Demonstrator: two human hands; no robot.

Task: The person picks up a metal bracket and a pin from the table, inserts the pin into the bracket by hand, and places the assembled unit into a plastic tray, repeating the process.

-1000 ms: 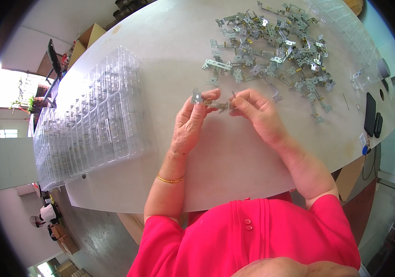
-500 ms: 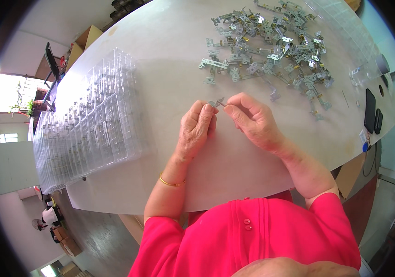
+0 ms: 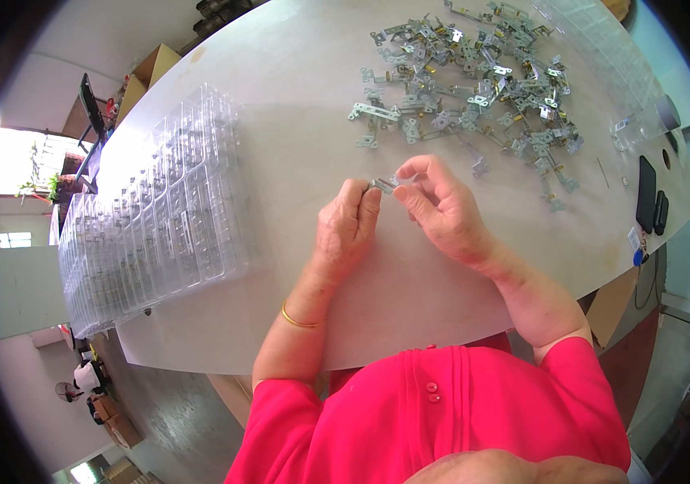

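Observation:
In front of my chest, above the table, a small silvery metal bracket [image 3: 382, 185] spans the gap between my two hands. My left hand [image 3: 345, 226], with a gold bangle on its wrist, pinches one end between thumb and curled fingers. The thumb and forefinger of my right hand [image 3: 446, 214] close on the other end, its remaining fingers loosely bent. Beyond the hands lies a loose heap of similar metal brackets [image 3: 482, 97], some with brass-coloured parts.
At the left stands a tall stack of clear plastic trays [image 3: 224, 218] filled with metal parts. Another clear tray [image 3: 587, 48] lies at the far right. A clear jar [image 3: 639, 129], a black phone-like slab [image 3: 646, 194] and keys [image 3: 639, 256] sit near the table's right edge.
The bracket has turned and lies more level between my fingers. My left hand has shifted slightly right, and my right forefinger has lifted a little.

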